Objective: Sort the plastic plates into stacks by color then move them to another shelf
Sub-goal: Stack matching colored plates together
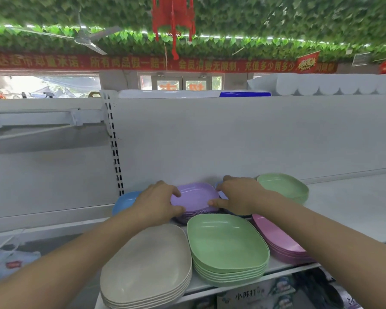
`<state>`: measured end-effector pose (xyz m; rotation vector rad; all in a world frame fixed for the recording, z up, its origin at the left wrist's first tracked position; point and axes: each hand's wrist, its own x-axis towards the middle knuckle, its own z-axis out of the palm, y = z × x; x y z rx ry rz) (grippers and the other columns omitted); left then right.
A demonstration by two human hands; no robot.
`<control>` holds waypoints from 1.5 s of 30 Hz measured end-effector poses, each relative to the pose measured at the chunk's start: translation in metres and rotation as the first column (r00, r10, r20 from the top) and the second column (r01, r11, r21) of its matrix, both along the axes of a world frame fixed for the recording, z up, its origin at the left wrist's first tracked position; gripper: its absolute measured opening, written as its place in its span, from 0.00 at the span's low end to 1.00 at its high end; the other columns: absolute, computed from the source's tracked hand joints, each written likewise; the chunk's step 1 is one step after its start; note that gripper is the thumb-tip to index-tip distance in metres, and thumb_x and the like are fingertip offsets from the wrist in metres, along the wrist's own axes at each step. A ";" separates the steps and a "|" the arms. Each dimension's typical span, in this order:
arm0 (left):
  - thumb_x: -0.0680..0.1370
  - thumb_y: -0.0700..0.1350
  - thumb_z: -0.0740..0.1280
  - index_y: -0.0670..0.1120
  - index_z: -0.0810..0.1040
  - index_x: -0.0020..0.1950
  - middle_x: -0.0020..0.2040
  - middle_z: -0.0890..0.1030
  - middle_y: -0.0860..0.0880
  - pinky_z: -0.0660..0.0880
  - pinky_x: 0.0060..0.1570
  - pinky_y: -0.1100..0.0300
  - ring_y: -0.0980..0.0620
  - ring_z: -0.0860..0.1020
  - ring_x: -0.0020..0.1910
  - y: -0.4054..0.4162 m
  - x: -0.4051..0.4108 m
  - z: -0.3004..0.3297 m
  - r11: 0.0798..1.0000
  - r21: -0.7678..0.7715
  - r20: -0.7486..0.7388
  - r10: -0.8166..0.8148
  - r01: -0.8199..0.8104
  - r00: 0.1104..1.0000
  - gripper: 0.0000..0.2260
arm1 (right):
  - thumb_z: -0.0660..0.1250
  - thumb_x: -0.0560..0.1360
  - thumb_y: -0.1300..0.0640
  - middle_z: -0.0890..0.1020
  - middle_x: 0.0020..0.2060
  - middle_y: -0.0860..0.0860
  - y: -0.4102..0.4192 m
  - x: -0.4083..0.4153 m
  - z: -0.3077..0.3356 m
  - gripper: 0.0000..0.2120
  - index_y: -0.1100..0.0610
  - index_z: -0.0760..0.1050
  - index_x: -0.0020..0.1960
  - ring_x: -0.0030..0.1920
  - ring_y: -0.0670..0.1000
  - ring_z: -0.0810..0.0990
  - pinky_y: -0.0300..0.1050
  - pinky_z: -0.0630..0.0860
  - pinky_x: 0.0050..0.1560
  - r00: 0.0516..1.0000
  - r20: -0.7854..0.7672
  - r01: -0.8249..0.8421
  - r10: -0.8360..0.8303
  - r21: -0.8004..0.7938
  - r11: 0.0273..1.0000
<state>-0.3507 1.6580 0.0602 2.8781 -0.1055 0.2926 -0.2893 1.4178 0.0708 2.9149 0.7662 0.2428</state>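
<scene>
A stack of lilac plates sits at the back of the white shelf. My left hand grips its left edge, thumb on the top plate's rim. My right hand grips its right edge, thumb at the front, fingers curled behind. In front stand a beige stack, a green stack and a pink-purple stack. A blue plate lies behind my left hand. Another green stack stands at the back right. A bit of blue plate shows by my right fingers.
The shelf's white back panel rises just behind the plates, with a slotted upright at its left. The shelf runs bare to the right. Boxed goods sit on the level below. White bowls line the top.
</scene>
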 end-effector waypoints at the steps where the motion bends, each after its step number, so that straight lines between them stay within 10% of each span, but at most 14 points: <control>1: 0.76 0.58 0.71 0.55 0.77 0.67 0.64 0.75 0.50 0.71 0.63 0.55 0.48 0.74 0.64 -0.001 0.000 0.000 0.999 -0.018 0.015 -0.044 0.044 0.999 0.20 | 0.56 0.80 0.31 0.75 0.60 0.52 -0.003 -0.002 0.000 0.28 0.49 0.74 0.68 0.58 0.57 0.78 0.50 0.71 0.49 1.000 0.004 -0.014 0.014 0.043 0.999; 8: 0.71 0.64 0.61 0.60 0.80 0.61 0.64 0.76 0.56 0.71 0.64 0.49 0.52 0.75 0.62 -0.042 -0.003 0.008 0.957 -0.100 0.118 -0.261 0.273 0.958 0.22 | 0.60 0.82 0.41 0.74 0.64 0.48 -0.043 -0.019 -0.004 0.19 0.44 0.73 0.70 0.62 0.54 0.72 0.56 0.71 0.62 0.984 0.063 -0.176 0.165 0.246 0.953; 16: 0.74 0.62 0.53 0.60 0.81 0.58 0.62 0.77 0.57 0.71 0.62 0.47 0.53 0.75 0.60 -0.181 -0.013 0.025 0.904 0.047 0.276 -0.420 0.425 0.864 0.22 | 0.58 0.78 0.44 0.81 0.55 0.44 -0.175 -0.061 -0.002 0.16 0.45 0.82 0.57 0.53 0.50 0.75 0.49 0.69 0.52 0.936 0.333 -0.214 0.109 0.295 0.931; 45: 0.80 0.54 0.61 0.59 0.78 0.62 0.64 0.75 0.55 0.65 0.63 0.47 0.51 0.71 0.64 -0.995 0.100 -0.023 0.472 0.104 0.299 -0.854 0.875 0.425 0.13 | 0.58 0.81 0.44 0.78 0.56 0.39 -0.920 -0.106 -0.043 0.14 0.42 0.81 0.57 0.58 0.48 0.74 0.52 0.68 0.62 0.708 0.302 0.562 -0.638 0.306 0.769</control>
